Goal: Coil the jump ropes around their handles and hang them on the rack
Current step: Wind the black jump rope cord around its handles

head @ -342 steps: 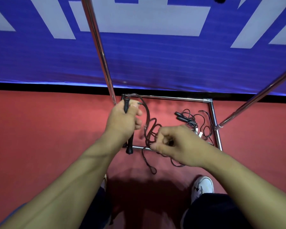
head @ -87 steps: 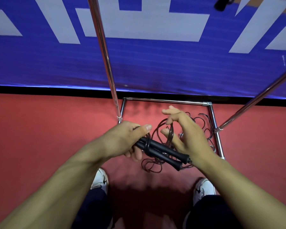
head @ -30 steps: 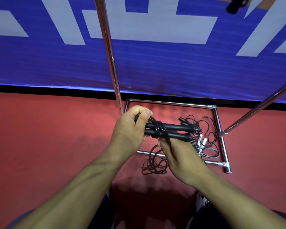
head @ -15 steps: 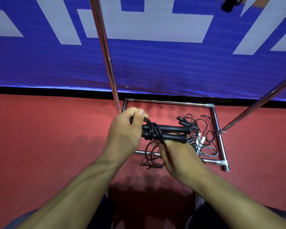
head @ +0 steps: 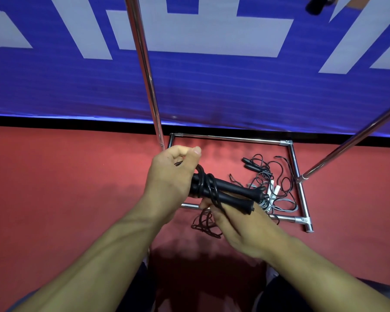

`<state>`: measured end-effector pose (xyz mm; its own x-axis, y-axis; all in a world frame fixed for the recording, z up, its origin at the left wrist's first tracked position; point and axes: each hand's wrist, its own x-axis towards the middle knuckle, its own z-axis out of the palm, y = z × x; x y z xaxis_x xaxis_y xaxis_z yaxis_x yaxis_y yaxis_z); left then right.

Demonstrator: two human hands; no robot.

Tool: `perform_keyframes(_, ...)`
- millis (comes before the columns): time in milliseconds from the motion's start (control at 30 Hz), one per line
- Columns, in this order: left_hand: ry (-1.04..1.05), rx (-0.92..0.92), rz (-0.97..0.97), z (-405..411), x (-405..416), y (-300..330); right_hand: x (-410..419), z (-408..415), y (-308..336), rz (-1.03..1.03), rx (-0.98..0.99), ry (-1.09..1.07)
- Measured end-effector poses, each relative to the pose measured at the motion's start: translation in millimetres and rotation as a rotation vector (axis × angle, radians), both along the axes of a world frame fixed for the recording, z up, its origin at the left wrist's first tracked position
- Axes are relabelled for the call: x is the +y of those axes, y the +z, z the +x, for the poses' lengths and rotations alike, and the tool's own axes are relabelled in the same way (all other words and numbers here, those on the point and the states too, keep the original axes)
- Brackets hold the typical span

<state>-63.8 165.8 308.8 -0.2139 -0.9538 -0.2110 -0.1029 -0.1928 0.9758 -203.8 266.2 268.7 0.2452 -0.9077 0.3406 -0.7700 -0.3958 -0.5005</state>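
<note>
My left hand (head: pixel 169 179) grips two black jump rope handles (head: pixel 232 194) side by side, pointing right. A few turns of black cord (head: pixel 208 188) wrap around them close to my fist. Just below the handles my right hand (head: pixel 239 228) pinches the cord, and the loose remainder (head: pixel 204 224) hangs in loops toward the red floor. Other jump ropes lie tangled inside the rack's base: a black one (head: pixel 259 170) and one with white handles (head: pixel 274 190).
The chrome rack has a rectangular base (head: pixel 298 176) on the floor, a left upright pole (head: pixel 144 70) and a slanted right pole (head: pixel 351 140). A blue and white banner (head: pixel 212 86) stands behind it. A dark object (head: pixel 318 5) hangs at the top right.
Over the past seconds the cord has been wound around the paired handles. Since half a second ago the handles have tilted slightly down to the right, and my right hand stays under them on the cord.
</note>
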Motion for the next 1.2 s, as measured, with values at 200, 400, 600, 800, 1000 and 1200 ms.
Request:
perform_keyframes(200,-0.243,0.006,0.035,6,2,8,-11,-12,0,0.166,-0.362,-0.152)
perform_keyframes(400,-0.351,0.003,0.055,6,6,8,-18,-14,9,0.202,-0.741,-0.246)
perform_keyframes(600,-0.41,-0.006,0.083,2,11,11,-19,-17,9,0.326,-0.726,-0.276)
perform_keyframes(800,-0.232,-0.446,-0.186,6,-3,-12,-22,-32,13,0.163,-0.379,-0.465)
perform_keyframes(1000,-0.078,-0.581,-0.31,6,-12,-24,-12,-8,18,0.038,0.142,-0.376)
perform_keyframes(1200,0.133,-0.529,-0.332,0,-16,-22,-6,3,29,0.0,0.293,-0.409)
